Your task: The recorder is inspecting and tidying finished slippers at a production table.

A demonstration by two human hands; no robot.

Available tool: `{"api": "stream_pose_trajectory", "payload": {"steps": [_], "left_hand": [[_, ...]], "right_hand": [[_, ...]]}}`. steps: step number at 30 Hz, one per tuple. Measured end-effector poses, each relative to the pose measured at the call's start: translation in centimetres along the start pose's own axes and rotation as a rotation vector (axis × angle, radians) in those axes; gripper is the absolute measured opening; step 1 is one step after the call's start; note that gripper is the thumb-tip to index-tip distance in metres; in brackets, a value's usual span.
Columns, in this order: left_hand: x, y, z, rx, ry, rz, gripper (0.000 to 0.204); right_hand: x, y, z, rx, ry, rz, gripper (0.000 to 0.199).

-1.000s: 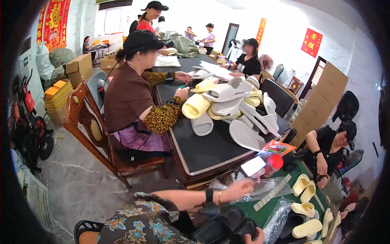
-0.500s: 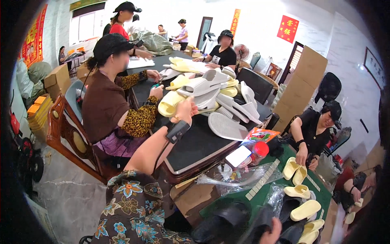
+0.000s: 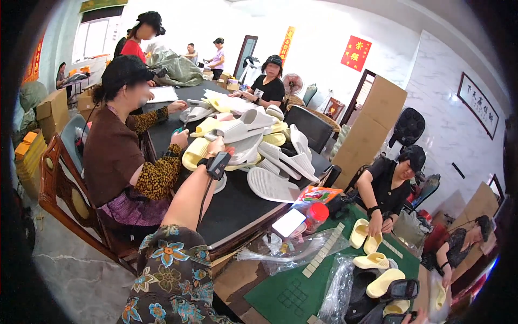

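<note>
My left hand (image 3: 220, 149) reaches into the pile on the dark table, its fingers closed on the near end of a light grey slipper (image 3: 245, 125). A pale yellow slipper (image 3: 195, 155) lies just left of it, and a grey slipper sole (image 3: 272, 186) is to the right. A black device is strapped round that wrist. At the lower right edge, my right hand (image 3: 414, 318) is mostly cut off, so its fingers do not show clearly. Close by on the green mat are a black slipper (image 3: 403, 290) and a yellow slipper (image 3: 385, 283).
A co-worker in brown (image 3: 121, 135) sits left of the pile. Across the green mat (image 3: 280, 291), another person handles yellow slippers (image 3: 366, 237). Between the work surfaces are a red-lidded jar (image 3: 317, 213), a white phone-like slab (image 3: 288, 222) and clear plastic bags (image 3: 334, 291).
The view has swung right. My left hand has moved onto the grey slipper in the pile. My right hand has shifted right, and large black slippers have left the mat's near side.
</note>
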State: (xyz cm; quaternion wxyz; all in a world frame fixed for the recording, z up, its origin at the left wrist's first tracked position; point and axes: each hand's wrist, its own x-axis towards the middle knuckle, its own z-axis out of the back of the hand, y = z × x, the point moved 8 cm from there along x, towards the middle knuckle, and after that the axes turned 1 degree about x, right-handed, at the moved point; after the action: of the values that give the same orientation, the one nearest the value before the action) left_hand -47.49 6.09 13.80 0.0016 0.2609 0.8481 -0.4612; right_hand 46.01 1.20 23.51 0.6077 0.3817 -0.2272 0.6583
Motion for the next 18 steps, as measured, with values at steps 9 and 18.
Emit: {"api": "stream_pose_trajectory", "payload": {"steps": [9,18], "left_hand": [[-5.8,-3.6,-0.5,-0.051,-0.115,-0.393,0.042],[-20.7,-4.1,-3.3,0.209,0.432,-0.332,0.038]], "right_hand": [[-2.7,2.7,-2.5,0.171,0.140,-0.186,0.038],[0.5,12.1,-3.5,0.753,0.113,-0.018,0.035]]}}
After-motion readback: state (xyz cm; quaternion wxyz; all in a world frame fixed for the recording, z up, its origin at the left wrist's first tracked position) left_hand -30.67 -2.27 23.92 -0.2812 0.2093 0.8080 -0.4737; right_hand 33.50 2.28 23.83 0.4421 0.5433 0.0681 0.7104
